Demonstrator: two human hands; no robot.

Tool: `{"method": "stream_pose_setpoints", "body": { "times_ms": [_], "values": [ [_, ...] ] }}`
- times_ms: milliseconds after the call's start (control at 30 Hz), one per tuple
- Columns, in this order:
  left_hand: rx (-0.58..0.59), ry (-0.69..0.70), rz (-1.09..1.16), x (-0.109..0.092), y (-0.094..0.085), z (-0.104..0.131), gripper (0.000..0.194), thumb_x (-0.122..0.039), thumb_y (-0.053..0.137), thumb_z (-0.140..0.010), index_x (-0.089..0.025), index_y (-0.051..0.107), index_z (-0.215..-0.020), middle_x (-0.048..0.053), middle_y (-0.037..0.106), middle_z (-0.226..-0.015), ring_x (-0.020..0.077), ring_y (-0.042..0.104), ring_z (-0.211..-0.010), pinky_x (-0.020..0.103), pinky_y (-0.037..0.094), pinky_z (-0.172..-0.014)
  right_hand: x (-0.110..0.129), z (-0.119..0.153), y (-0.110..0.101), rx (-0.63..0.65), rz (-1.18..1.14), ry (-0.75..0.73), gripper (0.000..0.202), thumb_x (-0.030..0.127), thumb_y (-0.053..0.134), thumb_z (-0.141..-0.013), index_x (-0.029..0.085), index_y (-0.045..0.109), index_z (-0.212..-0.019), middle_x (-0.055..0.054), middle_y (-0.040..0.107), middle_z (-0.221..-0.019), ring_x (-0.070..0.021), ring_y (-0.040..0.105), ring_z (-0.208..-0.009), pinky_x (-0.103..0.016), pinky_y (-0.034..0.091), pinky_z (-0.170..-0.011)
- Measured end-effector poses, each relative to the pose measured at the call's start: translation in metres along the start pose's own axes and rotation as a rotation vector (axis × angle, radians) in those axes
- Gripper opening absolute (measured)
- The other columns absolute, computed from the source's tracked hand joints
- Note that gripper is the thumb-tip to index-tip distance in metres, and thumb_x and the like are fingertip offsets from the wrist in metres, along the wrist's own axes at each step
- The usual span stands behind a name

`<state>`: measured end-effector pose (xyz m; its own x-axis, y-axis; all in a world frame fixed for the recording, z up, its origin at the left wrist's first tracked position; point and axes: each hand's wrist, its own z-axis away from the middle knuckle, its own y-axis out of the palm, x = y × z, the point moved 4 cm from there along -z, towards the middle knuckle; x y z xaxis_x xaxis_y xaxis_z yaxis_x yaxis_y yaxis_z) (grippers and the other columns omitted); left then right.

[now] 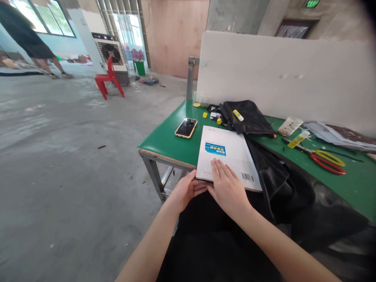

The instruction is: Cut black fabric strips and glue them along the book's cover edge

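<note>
A white paperback book (235, 149) with a blue label and a barcode lies at the near edge of the green table, close to my body. My left hand (188, 190) holds its near left corner, thumb at the edge and fingers below it. On the lower part of the cover rests my right hand (229, 188), fingers stretched out flat and the thumb by the near edge. Something dark shows in a thin strip under that edge; I cannot make out what it is. Black sheet material (270, 172) hangs just right of the book.
A phone (186, 128) lies left of the book on the green table (164, 137). Behind are a black bag-like piece (249, 115) and a glue stick (238, 115). Scissors (326, 158) and another glue stick (299, 139) lie right. A red chair (109, 80) and a person (29, 35) are farther off.
</note>
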<state>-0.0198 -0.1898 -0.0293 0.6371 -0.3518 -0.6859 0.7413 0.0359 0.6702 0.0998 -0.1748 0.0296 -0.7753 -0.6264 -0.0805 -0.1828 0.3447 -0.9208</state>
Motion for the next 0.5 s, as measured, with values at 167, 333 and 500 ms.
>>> {"method": "stream_pose_setpoints", "body": {
  "times_ms": [167, 333, 500],
  "values": [
    [0.028, 0.065, -0.189, -0.012, 0.011, -0.004, 0.030, -0.034, 0.061, -0.081, -0.014, 0.066, -0.103, 0.012, 0.067, -0.109, 0.0252, 0.063, -0.100, 0.039, 0.042, -0.096, -0.036, 0.033, -0.001, 0.000, 0.117, -0.031, 0.049, 0.004, 0.039, -0.083, 0.000, 0.040, -0.132, -0.021, 0.041, -0.136, -0.0276, 0.038, -0.129, -0.046, 0.040, -0.102],
    [-0.041, 0.128, -0.172, -0.018, 0.014, -0.007, 0.029, -0.028, 0.061, -0.080, -0.009, 0.067, -0.101, 0.015, 0.068, -0.106, 0.0252, 0.064, -0.097, 0.038, 0.043, -0.096, -0.064, 0.057, 0.002, 0.008, 0.151, -0.098, 0.049, -0.002, 0.028, -0.086, 0.003, 0.041, -0.133, -0.017, 0.041, -0.138, -0.0239, 0.035, -0.131, -0.042, 0.039, -0.105],
    [-0.175, 0.158, -0.145, -0.007, 0.009, -0.009, 0.023, -0.025, 0.060, -0.080, -0.009, 0.067, -0.094, 0.015, 0.070, -0.098, 0.0247, 0.066, -0.092, 0.038, 0.047, -0.092, -0.067, 0.057, -0.002, 0.025, 0.101, -0.066, 0.049, -0.001, 0.030, -0.085, 0.006, 0.045, -0.131, -0.015, 0.045, -0.136, -0.0228, 0.039, -0.128, -0.042, 0.041, -0.104]
  ]
}}
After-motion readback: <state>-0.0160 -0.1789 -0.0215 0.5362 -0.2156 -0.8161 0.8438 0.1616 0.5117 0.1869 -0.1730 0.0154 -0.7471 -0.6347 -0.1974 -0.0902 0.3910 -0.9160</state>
